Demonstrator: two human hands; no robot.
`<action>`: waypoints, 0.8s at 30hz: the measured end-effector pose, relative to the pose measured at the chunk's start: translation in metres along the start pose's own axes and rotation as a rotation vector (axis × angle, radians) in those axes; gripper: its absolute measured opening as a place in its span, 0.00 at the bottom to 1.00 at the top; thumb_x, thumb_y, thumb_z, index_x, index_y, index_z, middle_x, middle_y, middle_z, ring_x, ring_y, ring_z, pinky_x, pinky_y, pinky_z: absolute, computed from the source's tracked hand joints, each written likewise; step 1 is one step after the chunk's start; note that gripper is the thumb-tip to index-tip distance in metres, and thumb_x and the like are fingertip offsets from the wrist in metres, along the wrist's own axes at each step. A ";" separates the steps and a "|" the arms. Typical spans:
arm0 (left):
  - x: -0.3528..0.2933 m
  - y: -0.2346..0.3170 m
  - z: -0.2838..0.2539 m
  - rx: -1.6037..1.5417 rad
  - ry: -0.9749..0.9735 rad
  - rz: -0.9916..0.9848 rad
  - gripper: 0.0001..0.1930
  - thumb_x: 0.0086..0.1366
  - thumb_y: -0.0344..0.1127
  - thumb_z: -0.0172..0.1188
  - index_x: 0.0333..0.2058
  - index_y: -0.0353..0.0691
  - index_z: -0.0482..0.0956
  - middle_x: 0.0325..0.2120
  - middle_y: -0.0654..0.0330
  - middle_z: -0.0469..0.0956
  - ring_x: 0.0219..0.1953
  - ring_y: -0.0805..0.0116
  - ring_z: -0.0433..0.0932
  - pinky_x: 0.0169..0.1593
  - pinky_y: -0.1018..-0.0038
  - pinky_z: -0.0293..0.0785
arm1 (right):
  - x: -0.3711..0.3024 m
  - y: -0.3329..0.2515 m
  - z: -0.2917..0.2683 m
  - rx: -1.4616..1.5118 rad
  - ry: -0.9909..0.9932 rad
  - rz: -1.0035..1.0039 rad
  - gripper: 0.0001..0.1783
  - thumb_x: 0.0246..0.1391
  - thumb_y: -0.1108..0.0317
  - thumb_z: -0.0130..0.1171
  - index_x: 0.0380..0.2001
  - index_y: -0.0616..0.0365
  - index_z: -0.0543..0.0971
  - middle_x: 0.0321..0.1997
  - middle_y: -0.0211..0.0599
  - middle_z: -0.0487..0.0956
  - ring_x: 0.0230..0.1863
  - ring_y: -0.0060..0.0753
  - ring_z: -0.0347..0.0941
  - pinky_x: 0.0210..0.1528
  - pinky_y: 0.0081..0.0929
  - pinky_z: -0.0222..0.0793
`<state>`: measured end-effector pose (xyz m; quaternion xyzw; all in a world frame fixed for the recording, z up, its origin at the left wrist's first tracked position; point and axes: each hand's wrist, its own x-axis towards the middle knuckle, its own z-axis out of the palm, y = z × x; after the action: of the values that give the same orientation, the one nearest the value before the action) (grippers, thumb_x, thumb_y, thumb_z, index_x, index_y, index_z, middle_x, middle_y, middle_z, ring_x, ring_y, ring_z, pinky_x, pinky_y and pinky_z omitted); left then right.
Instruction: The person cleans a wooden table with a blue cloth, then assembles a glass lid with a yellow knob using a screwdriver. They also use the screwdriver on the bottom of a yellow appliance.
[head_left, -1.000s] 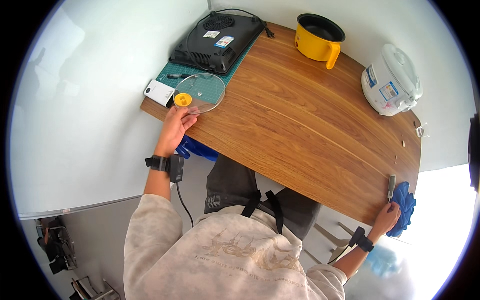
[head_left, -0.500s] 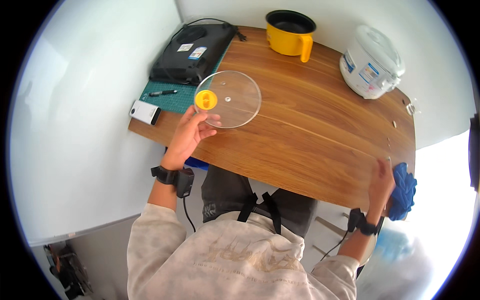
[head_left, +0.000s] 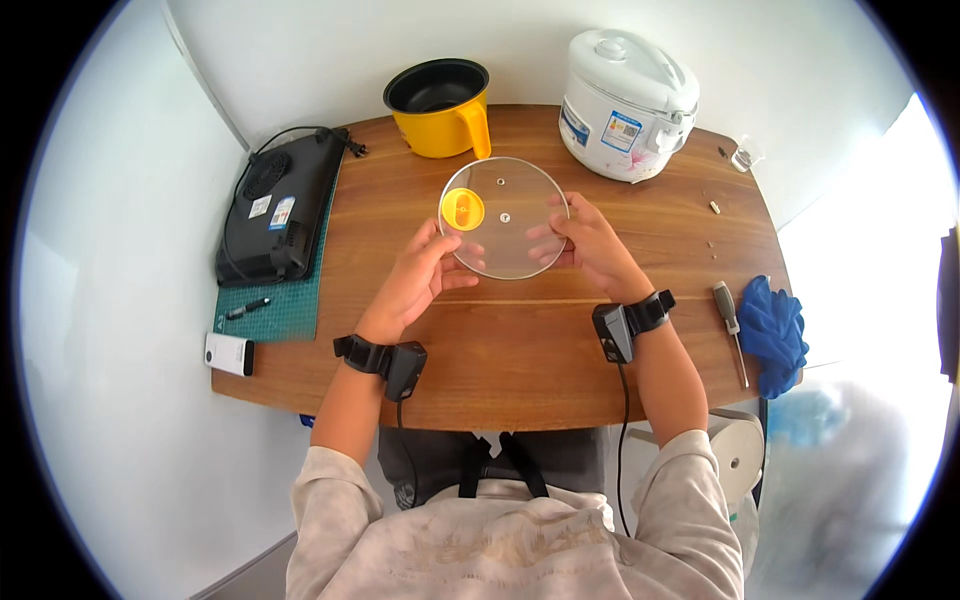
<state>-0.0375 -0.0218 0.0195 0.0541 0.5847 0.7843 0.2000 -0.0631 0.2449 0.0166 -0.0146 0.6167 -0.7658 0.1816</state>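
Observation:
A round clear glass pot lid [head_left: 520, 245] is held up over the middle of the table, tilted toward me. My left hand [head_left: 425, 275] grips its lower left rim, thumb over the glass and fingers below. On the opposite side, my right hand [head_left: 595, 250] pinches the right rim, some fingers showing through the glass. A yellow round knob-like piece [head_left: 463, 210] shows at the lid's left part; whether it lies on the glass or behind it I cannot tell. Small holes or fittings show at the lid's centre and near its top.
Behind the lid stand a yellow pot [head_left: 440, 130] with a black inside and a white rice cooker [head_left: 630, 110]. A black appliance [head_left: 275, 205] with a cord, a pen [head_left: 248, 309], a green mat [head_left: 285, 318] and a white power bank-like block [head_left: 229, 354] are left; a screwdriver [head_left: 728, 310] and blue cloth [head_left: 772, 335] right.
My right hand has come from beside the blue cloth at the right edge to the lid's right rim. The view has shifted, and the lid is now held in both hands.

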 end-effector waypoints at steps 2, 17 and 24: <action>0.012 0.000 -0.007 -0.016 -0.014 -0.015 0.18 0.75 0.47 0.46 0.54 0.41 0.69 0.45 0.54 0.79 0.47 0.65 0.80 0.48 0.69 0.80 | 0.003 0.004 -0.002 0.059 -0.004 -0.012 0.19 0.69 0.68 0.46 0.60 0.59 0.61 0.45 0.47 0.81 0.37 0.36 0.83 0.42 0.33 0.80; 0.019 -0.025 -0.026 -0.180 0.034 -0.086 0.32 0.75 0.62 0.38 0.54 0.37 0.71 0.54 0.47 0.77 0.53 0.58 0.78 0.52 0.68 0.77 | 0.001 0.030 0.005 0.117 0.032 0.008 0.15 0.70 0.70 0.45 0.57 0.59 0.62 0.43 0.50 0.82 0.36 0.38 0.83 0.39 0.31 0.80; 0.014 -0.025 -0.015 -0.398 -0.066 -0.159 0.37 0.73 0.65 0.38 0.59 0.34 0.68 0.58 0.39 0.72 0.60 0.49 0.74 0.55 0.66 0.75 | -0.007 0.028 0.023 0.037 -0.017 0.044 0.16 0.71 0.70 0.44 0.58 0.59 0.61 0.43 0.49 0.81 0.36 0.36 0.83 0.38 0.30 0.81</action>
<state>-0.0487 -0.0240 -0.0109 -0.0073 0.4139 0.8639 0.2871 -0.0439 0.2200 -0.0027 -0.0041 0.6011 -0.7726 0.2041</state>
